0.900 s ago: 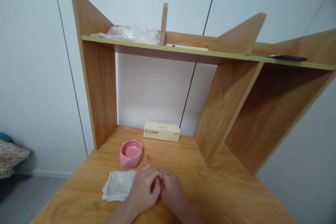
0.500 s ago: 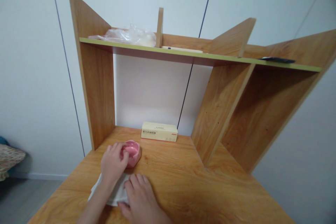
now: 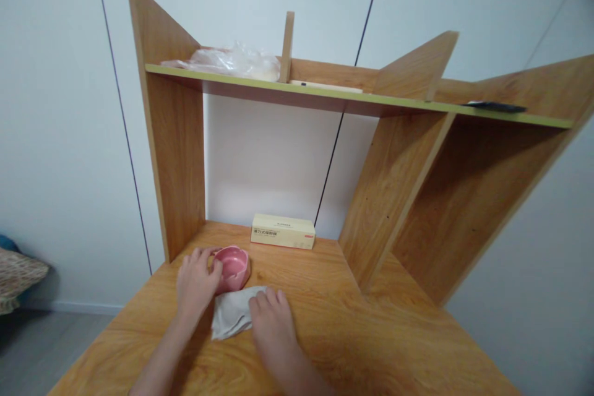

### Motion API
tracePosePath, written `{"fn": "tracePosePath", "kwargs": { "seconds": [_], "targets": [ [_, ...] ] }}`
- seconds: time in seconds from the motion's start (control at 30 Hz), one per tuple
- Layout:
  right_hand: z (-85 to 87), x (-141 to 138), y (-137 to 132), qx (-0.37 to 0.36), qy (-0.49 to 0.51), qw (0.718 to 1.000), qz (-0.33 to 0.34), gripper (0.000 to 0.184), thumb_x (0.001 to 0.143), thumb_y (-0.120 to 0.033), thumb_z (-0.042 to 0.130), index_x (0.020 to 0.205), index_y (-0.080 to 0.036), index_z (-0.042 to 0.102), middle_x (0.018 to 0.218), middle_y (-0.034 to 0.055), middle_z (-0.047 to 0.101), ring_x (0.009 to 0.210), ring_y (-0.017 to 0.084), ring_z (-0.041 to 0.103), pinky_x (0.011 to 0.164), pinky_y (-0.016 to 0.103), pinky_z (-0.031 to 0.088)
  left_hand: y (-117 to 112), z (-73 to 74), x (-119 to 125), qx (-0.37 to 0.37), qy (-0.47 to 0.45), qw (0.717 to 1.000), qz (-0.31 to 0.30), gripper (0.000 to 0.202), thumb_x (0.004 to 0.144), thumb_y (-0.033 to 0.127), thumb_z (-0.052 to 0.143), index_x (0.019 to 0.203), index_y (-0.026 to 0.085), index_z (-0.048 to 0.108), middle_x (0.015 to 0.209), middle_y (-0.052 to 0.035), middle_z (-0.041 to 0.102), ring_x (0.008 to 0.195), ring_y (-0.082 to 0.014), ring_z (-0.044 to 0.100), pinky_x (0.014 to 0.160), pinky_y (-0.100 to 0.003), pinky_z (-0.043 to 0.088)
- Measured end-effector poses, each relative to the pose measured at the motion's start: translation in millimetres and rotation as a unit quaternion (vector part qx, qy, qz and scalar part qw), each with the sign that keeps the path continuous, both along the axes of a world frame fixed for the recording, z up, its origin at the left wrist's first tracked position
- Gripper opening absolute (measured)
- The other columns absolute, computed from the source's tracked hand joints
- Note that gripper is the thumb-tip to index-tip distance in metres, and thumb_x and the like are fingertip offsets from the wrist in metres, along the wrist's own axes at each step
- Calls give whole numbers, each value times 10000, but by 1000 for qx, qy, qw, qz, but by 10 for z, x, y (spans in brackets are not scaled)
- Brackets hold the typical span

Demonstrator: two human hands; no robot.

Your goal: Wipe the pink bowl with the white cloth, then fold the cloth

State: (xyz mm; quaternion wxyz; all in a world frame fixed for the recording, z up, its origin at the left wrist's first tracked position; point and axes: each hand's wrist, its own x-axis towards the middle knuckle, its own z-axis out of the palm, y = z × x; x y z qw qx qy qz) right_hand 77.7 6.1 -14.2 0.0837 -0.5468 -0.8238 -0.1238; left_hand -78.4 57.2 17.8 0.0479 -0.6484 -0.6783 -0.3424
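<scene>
The left hand [image 3: 197, 281] is cupped against the left side of a pink bowl [image 3: 233, 266], fingers curled round its wall and the thumb up at the rim, so the hand grips the bowl where it stands on the wooden desk [image 3: 394, 346]. The right hand [image 3: 271, 322] lies flat, palm down and fingers spread a little, with its fingertips pressing on the right edge of a grey cloth [image 3: 231, 317]. It closes on nothing. The cloth lies crumpled on the desk between the 2 hands, its far edge touching or just beside the foot of the bowl.

Behind the bowl, at the back of the desk against the white wall, lies a long cream box [image 3: 283, 232] with print on its front. A wooden hutch [image 3: 179, 161] stands on the desk. On its upper shelf sit a clear plastic bag [image 3: 229, 60] at the left, a flat pale item [image 3: 325, 83] just right of a thin upright divider, and a dark flat object [image 3: 496, 106] far to the right.
</scene>
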Motion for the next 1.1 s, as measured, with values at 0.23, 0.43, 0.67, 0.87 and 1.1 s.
{"fn": "tracePosePath", "kwargs": {
  "seconds": [0.23, 0.43, 0.67, 0.87, 1.1],
  "targets": [
    [192, 1046, 65, 6, -23, 973, -231, 318, 781, 5, 372, 921, -141, 619, 899, 135, 620, 865, 253, 510, 696, 355, 272, 42, -79, 20, -137, -81, 987, 14, 383, 839, 313, 307, 1145, 164, 481, 1168, -119, 483, 938, -269, 568, 751, -385, 448],
    [152, 1336, 62, -50, 29, 968, -244, 234, 686, -140, 574, 895, -241, 607, 947, 56, 600, 943, 244, 478, 734, 317, 254, 97, -207, -16, -167, -165, 972, 6, 424, 823, 338, 349, 1164, 112, 460, 1204, -185, 461, 991, -364, 536, 814, -503, 391],
    [87, 1476, 147, 25, 252, 954, -159, 51, 683, -211, 580, 663, -244, 614, 737, 6, 618, 793, 215, 528, 706, 300, 308, 192, -347, -45, -190, -273, 942, -54, 362, 812, 275, 410, 1124, 104, 477, 953, -138, 616, 639, -208, 639, 536, -295, 499],
    [158, 1429, 240, 83, 335, 927, -147, 194, 779, -274, 424, 777, -201, 603, 774, 47, 627, 747, 196, 566, 657, 273, 389, 225, -420, -13, -198, -383, 900, -70, 388, 806, 234, 425, 1168, 95, 406, 848, -124, 625, 366, -127, 540, 359, -253, 453],
    [109, 1192, 260, 133, 444, 876, -136, 252, 804, -357, 384, 854, -186, 562, 775, 46, 591, 697, 188, 541, 587, 271, 403, 241, -499, 234, -184, -473, 855, -112, 449, 823, 224, 398, 1252, 169, 279, 796, -52, 605, 407, -101, 545, 383, -210, 456]
  ]
}}
